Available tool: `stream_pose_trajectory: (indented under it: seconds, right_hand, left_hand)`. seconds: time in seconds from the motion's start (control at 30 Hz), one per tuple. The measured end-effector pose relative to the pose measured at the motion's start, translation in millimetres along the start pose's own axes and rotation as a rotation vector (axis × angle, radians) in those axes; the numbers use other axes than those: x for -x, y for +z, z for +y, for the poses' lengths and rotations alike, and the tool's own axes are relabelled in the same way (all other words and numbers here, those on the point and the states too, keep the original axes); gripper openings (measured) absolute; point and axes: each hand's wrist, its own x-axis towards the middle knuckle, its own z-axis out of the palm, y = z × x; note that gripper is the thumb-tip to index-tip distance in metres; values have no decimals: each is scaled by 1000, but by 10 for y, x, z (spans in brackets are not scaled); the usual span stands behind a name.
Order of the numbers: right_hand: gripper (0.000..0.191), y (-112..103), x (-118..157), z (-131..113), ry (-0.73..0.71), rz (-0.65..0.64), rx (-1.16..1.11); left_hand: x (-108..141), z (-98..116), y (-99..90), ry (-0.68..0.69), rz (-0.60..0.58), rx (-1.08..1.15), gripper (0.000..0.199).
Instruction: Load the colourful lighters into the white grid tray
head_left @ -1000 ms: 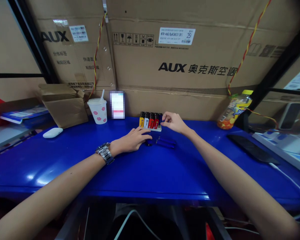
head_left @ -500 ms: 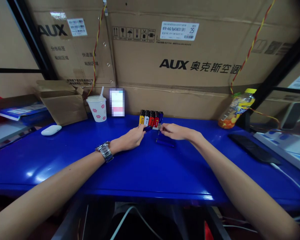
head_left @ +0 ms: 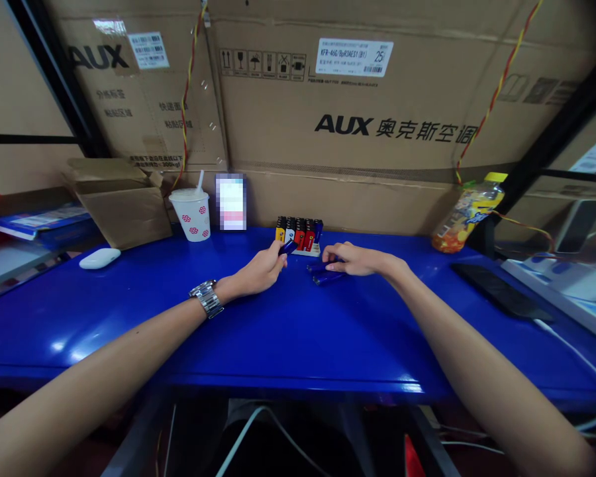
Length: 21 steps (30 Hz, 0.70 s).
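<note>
My left hand (head_left: 263,268), wearing a metal watch, is closed around a dark blue lighter (head_left: 289,247) that sticks out tilted past the fingertips. It is just in front of a white tray (head_left: 314,252) holding upright lighters (head_left: 300,235) in rows of yellow, white, red and blue. Some slots at the tray's front right show bare. Right of the tray, my right hand (head_left: 353,258) has its thumb and fingers curled on a blue lighter (head_left: 316,268), partly hidden by the fingers. Another blue lighter (head_left: 326,279) lies flat on the table just below it.
The blue table (head_left: 258,344) carries a paper cup with straw (head_left: 192,215), a propped phone (head_left: 231,202), a white earphone case (head_left: 100,258) and an open carton (head_left: 122,205) on the left. On the right stand a drink bottle (head_left: 469,212) and a cabled black phone (head_left: 499,291). Large cardboard boxes (head_left: 397,159) back the table.
My right hand has moved from the tray's front edge slightly right and down, a blue lighter now at its fingers beside the lying one. My left hand has drawn slightly back, its lighter tilted upward.
</note>
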Motion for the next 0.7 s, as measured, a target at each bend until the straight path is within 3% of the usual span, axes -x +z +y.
stream_pose_trajectory:
  seconds: [0.2, 0.53, 0.6, 0.7]
  right_hand:
    - [12, 5, -16, -47, -12, 125, -203]
    - [34, 36, -115, -253, 4, 670, -879]
    - [35, 53, -140, -275, 16, 712, -971]
    - [35, 49, -146, -357, 75, 671, -1184]
  left_hand:
    - [3, 29, -8, -34, -25, -4, 18]
    - [-13, 43, -7, -53, 28, 48, 19]
    - [-10, 56, -3, -53, 69, 79, 20]
    - [-6, 87, 4, -83, 121, 118, 26]
